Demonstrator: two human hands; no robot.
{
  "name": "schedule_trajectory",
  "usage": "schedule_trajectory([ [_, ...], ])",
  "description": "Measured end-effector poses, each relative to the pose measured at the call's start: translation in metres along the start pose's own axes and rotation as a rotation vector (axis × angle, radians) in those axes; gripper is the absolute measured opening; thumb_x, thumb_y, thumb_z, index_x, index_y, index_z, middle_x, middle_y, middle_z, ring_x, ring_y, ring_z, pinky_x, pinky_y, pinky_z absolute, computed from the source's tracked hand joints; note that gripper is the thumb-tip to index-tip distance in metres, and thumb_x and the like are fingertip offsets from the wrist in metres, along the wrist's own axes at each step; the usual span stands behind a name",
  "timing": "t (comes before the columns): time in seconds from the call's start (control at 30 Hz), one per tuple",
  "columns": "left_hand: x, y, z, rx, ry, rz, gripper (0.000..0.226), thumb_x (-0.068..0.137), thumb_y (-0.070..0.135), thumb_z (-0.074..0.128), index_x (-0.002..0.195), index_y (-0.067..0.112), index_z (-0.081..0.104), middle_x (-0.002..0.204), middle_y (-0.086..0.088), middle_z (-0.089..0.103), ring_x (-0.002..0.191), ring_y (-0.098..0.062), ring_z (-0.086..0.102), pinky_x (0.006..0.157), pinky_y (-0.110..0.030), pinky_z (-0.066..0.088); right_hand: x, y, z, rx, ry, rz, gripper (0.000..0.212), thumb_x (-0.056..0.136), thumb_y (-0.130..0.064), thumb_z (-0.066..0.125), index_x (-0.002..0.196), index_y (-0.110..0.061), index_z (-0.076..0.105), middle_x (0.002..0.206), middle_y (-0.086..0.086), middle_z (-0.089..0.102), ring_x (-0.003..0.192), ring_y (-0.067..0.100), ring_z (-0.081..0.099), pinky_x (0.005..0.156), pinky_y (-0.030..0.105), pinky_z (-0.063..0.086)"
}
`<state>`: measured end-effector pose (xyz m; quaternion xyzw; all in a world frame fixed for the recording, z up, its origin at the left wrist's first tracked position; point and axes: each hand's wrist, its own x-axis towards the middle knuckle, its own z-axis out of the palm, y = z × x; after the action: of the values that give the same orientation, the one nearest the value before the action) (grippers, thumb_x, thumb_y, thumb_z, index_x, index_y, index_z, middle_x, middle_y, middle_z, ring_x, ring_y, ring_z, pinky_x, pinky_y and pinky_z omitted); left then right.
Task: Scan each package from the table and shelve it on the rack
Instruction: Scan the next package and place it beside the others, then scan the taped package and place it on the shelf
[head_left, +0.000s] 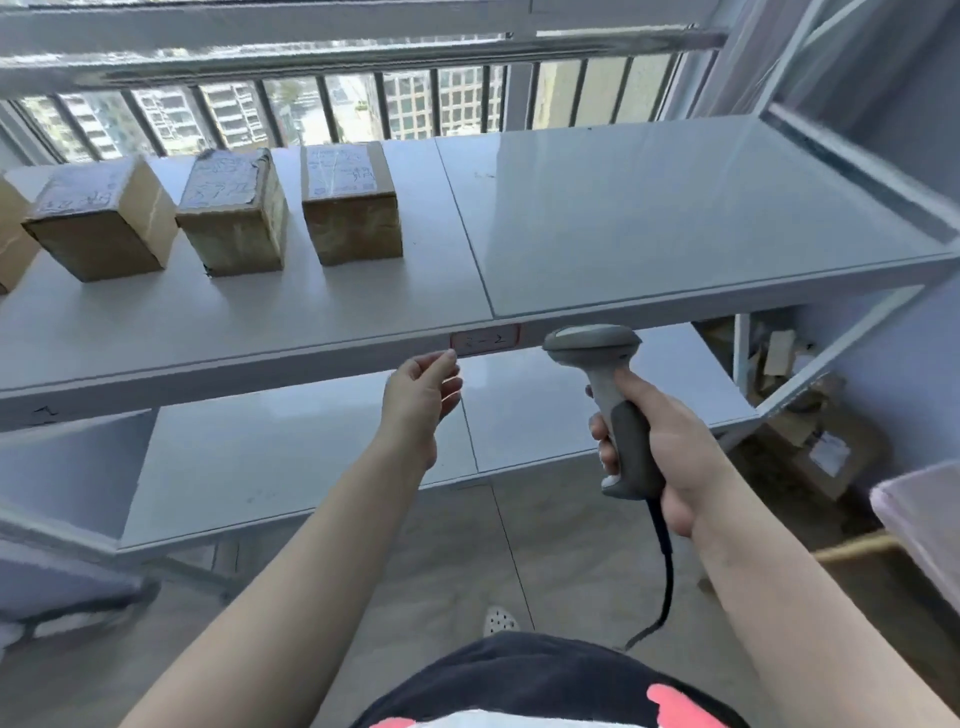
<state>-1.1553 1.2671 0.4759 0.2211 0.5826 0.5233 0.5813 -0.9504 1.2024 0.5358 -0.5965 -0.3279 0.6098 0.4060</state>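
Cardboard boxes (231, 213) on smooth rack shelf (675, 218), right hand (660, 447) gripping grey scanner (605, 395)

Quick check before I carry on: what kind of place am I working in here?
Likely a small parcel sorting or storage room: taped cardboard packages on a metal rack, a handwritten label on the shelf edge, and a corded barcode scanner in the right hand.

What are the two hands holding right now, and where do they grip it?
The right hand grips the scanner by its handle, below the head. The left hand holds nothing; its fingers reach near the label on the shelf edge.
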Motion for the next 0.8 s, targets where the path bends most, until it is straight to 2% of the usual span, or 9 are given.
schedule_trajectory([
  [0.2, -0.035, -0.050, -0.012, 0.106, -0.104, -0.119, 0.008, 0.099, 0.016, 0.060, 0.090, 0.015, 0.060, 0.087, -0.001, 0.061, 0.076, -0.012, 0.059, 0.071, -0.020, 0.051, -0.075, 0.054, -0.019, 0.060, 0.176, 0.095, 0.038, 0.093, -0.051, 0.054, 0.087, -0.014, 0.061, 0.069, 0.005, 0.057, 0.049, 0.016, 0.045, 0.054, 0.029, 0.036],
  [0.3, -0.054, -0.079, -0.011, 0.133, -0.170, -0.175, 0.013, 0.099, 0.013, 0.058, 0.086, 0.015, 0.056, 0.083, -0.001, 0.058, 0.070, -0.012, 0.054, 0.066, -0.021, 0.045, -0.109, 0.081, -0.029, 0.099, 0.259, 0.136, 0.039, 0.094, -0.049, 0.052, 0.085, -0.013, 0.060, 0.068, 0.005, 0.055, 0.048, 0.015, 0.045, 0.054, 0.029, 0.035],
  [0.37, -0.067, -0.097, -0.003, 0.164, -0.235, -0.216, 0.018, 0.099, 0.010, 0.055, 0.082, 0.016, 0.052, 0.077, -0.001, 0.052, 0.063, -0.010, 0.047, 0.059, -0.019, 0.038, -0.132, 0.095, -0.038, 0.123, 0.307, 0.147, 0.041, 0.095, -0.049, 0.051, 0.091, -0.010, 0.062, 0.068, 0.005, 0.054, 0.048, 0.015, 0.045, 0.053, 0.028, 0.035],
  [0.43, -0.081, -0.112, 0.009, 0.216, -0.281, -0.249, 0.015, 0.098, 0.011, 0.057, 0.085, 0.016, 0.054, 0.076, -0.001, 0.055, 0.059, -0.009, 0.048, 0.053, -0.016, 0.040, -0.154, 0.105, -0.050, 0.158, 0.356, 0.133, 0.040, 0.095, -0.049, 0.051, 0.099, -0.010, 0.061, 0.068, 0.004, 0.055, 0.049, 0.015, 0.045, 0.052, 0.028, 0.035],
  [0.53, -0.104, -0.129, 0.033, 0.263, -0.340, -0.271, 0.012, 0.098, 0.013, 0.059, 0.087, 0.014, 0.056, 0.076, -0.002, 0.059, 0.059, -0.010, 0.051, 0.048, -0.013, 0.044, -0.184, 0.115, -0.072, 0.218, 0.450, 0.110, 0.039, 0.095, -0.048, 0.052, 0.101, -0.010, 0.061, 0.067, 0.004, 0.057, 0.048, 0.014, 0.046, 0.052, 0.028, 0.036],
  [0.67, -0.138, -0.149, 0.073, 0.324, -0.452, -0.262, 0.011, 0.098, 0.014, 0.060, 0.087, 0.013, 0.057, 0.074, -0.001, 0.059, 0.055, -0.007, 0.051, 0.049, -0.013, 0.045, -0.219, 0.129, -0.108, 0.261, 0.556, 0.076, 0.042, 0.095, -0.048, 0.052, 0.098, -0.008, 0.062, 0.067, 0.004, 0.057, 0.047, 0.014, 0.047, 0.053, 0.029, 0.037],
  [0.8, -0.176, -0.179, 0.122, 0.421, -0.553, -0.246, 0.010, 0.097, 0.017, 0.062, 0.089, 0.014, 0.060, 0.077, -0.001, 0.061, 0.062, -0.008, 0.055, 0.059, -0.017, 0.050, -0.255, 0.145, -0.154, 0.326, 0.660, 0.043, 0.040, 0.097, -0.046, 0.051, 0.092, -0.009, 0.063, 0.065, 0.004, 0.059, 0.047, 0.015, 0.048, 0.052, 0.028, 0.038],
])
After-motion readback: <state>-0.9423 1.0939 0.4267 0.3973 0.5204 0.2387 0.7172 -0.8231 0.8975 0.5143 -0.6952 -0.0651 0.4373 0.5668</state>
